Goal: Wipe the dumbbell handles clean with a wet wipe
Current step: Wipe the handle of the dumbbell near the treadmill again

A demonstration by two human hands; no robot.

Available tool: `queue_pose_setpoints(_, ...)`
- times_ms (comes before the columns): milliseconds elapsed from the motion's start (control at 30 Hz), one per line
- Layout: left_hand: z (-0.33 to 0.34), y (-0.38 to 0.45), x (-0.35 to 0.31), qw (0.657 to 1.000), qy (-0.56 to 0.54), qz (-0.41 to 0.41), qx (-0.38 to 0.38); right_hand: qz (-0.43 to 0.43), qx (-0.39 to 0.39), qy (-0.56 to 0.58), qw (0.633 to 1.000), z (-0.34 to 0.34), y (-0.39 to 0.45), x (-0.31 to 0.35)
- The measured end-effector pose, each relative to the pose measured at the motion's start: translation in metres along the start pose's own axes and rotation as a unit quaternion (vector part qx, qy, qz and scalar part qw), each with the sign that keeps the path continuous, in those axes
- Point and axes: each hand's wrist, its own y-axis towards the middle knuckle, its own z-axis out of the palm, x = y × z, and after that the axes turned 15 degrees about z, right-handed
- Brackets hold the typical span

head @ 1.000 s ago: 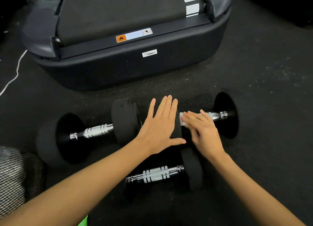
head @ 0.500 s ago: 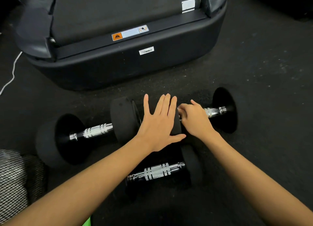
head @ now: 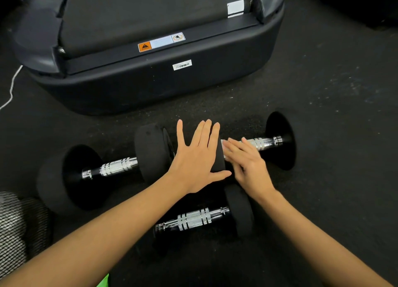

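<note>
Left hand [head: 197, 157] flat beside treadmill [head: 150, 82].

A single head-worn camera looks forward and steeply down, close over the dark floor [head: 323, 93].

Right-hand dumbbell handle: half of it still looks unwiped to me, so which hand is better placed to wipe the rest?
The right hand. Its straight fingers already press the wet wipe onto that handle, beside the bare stretch. The left hand lies flat on the dumbbell's inner weight, steadying it.
</note>
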Motion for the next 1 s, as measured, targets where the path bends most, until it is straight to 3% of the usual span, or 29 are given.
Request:
queue_pose_setpoints(100,0.001,0.0,0.0,1.0,0.008,0.001,0.003,-0.039,0.015,-0.009,0.999,-0.005,-0.002,-0.014)
queue_pose_setpoints(267,0.001,-0.001,0.0,1.0,0.01,0.001,0.005,-0.008,0.002,0.012,1.0,-0.003,0.002,-0.006)
queue_pose_setpoints(433,0.0,0.0,0.0,1.0,0.018,0.002,0.007,-0.033,0.019,-0.021,0.999,-0.009,-0.003,-0.015)
queue_pose_setpoints(567,-0.002,0.0,0.0,1.0,0.028,0.003,0.009,0.016,0.023,0.007,1.0,-0.006,0.009,-0.002)
queue_pose_setpoints(767,-0.004,0.001,0.003,0.999,0.038,0.009,0.022,0.082,0.118,0.015,0.989,-0.016,0.047,0.012)
queue_pose_setpoints(1000,0.0,0.0,0.004,0.999,0.024,0.015,0.02,0.029,0.07,0.053,0.996,-0.011,0.008,0.003)
